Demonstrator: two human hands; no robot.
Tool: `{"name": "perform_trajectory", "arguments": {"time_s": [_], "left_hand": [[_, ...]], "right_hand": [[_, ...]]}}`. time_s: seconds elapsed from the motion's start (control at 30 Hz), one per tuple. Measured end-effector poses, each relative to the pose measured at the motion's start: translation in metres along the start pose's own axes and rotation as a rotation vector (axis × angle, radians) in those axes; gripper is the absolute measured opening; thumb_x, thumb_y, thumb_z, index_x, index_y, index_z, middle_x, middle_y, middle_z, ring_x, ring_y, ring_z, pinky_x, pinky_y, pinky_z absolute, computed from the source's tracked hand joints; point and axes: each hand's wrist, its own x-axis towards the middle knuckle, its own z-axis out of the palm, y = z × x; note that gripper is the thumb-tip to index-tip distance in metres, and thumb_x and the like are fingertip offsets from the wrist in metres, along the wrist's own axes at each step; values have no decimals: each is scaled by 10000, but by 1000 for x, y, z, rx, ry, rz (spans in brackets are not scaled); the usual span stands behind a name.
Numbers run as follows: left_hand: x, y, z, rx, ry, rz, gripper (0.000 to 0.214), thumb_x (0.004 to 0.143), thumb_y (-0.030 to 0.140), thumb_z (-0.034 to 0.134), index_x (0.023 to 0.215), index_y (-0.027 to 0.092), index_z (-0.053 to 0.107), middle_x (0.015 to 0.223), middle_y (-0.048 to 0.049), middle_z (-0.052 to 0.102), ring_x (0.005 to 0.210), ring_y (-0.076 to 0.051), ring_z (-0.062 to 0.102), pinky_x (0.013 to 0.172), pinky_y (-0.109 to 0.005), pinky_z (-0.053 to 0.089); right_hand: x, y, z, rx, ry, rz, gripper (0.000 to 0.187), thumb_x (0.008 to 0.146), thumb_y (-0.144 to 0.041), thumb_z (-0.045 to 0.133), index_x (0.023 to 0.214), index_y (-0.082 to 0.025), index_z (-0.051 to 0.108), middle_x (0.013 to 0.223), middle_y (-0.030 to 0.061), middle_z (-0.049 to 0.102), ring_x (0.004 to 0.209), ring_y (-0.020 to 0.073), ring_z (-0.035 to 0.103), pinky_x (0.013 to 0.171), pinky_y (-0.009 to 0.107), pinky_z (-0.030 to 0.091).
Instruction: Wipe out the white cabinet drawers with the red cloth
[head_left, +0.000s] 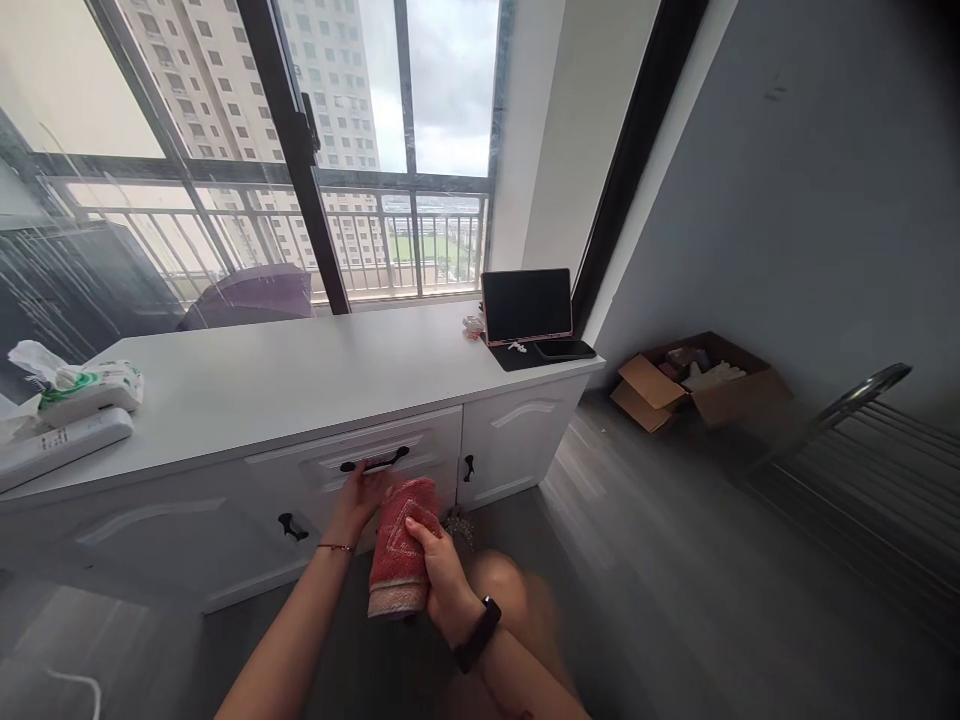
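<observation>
Bare forearms: a thin red string bracelet (335, 547) left, a black wristband (478, 634) right.
</observation>
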Motion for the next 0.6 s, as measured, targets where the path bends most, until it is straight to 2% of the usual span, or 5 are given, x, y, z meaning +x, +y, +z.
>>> {"name": "perform_trajectory", "arguments": {"time_s": [0.13, 0.3, 0.47, 0.6], "left_hand": [[-12, -13, -9, -28, -31, 11, 218, 935, 141, 506, 778, 123, 657, 716, -90, 722, 655, -168, 696, 663, -258, 561], [-51, -37, -30, 8, -111, 61, 118, 889, 183, 605, 861, 120, 701, 835, -115, 766, 847, -234, 739, 829, -324, 565], [-98, -42, -46, 93, -105, -135, 165, 852, 293, 653, 860, 138, 711, 867, -133, 775, 963, -329, 726, 887, -456, 557], [-140, -35, -57, 111, -229, -312, 390, 806, 511, 664, 910, 142, 733, 943, -166, 770, 1075, -382, 682, 930, -520, 532]], "right_hand": [[-2, -9, -5, -3, 10, -36, 420, 556, -356, 854, 910, -176, 718, 870, 43, 750, 835, 218, 678, 784, 348, 550], [-9, -22, -4, 16, -23, -74, 430, 577, -369, 843, 942, -188, 707, 863, 31, 752, 870, 229, 687, 772, 344, 549], [-19, -28, 1, -22, -57, -38, 373, 581, -367, 833, 871, -173, 699, 785, 24, 736, 803, 218, 681, 731, 326, 535], [-24, -25, 4, -95, -114, -8, 313, 572, -323, 831, 808, -161, 705, 742, 6, 718, 670, 158, 628, 671, 279, 490]]}}
